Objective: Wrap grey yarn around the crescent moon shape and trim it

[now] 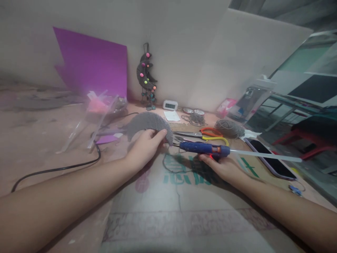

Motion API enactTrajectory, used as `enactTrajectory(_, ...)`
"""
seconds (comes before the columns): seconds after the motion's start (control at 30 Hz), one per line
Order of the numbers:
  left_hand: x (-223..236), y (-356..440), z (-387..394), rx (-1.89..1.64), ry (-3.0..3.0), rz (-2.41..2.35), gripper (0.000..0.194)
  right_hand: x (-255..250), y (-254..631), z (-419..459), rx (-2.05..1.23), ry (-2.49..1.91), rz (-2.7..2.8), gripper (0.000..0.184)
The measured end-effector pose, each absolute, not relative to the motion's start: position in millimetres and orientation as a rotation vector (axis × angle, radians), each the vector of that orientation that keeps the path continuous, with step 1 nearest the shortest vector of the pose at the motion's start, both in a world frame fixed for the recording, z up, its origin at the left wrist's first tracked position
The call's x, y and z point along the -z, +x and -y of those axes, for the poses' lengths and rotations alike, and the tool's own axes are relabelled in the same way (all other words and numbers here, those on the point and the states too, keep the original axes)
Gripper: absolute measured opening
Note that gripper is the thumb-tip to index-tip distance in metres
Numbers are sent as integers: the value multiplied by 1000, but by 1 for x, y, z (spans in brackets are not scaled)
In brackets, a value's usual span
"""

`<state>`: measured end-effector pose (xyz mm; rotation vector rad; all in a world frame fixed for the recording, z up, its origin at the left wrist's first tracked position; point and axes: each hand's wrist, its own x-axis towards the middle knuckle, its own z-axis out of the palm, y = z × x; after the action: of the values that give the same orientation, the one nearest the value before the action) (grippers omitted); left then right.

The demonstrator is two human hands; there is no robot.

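My left hand grips a grey, yarn-wrapped crescent shape by its lower edge, just above the cardboard sheet. My right hand is closed around the handle of a blue hot glue gun. The gun's nozzle points left, close to the crescent's right tip. A clear glue stick sticks out of the gun's back toward the right. A loose strand of grey yarn trails on the cardboard below the crescent.
Orange and yellow scissors, a grey yarn ball, a phone, a small white clock, a decorated moon ornament, purple paper, plastic bags and a black cable lie around.
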<state>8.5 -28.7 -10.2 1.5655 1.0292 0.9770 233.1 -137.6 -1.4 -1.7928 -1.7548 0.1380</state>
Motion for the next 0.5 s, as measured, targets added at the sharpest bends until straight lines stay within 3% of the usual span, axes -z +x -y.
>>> enactTrajectory(0.5,15,8,26,-985,1546,-997,38,8,239,141,-139,-1771,1744,32)
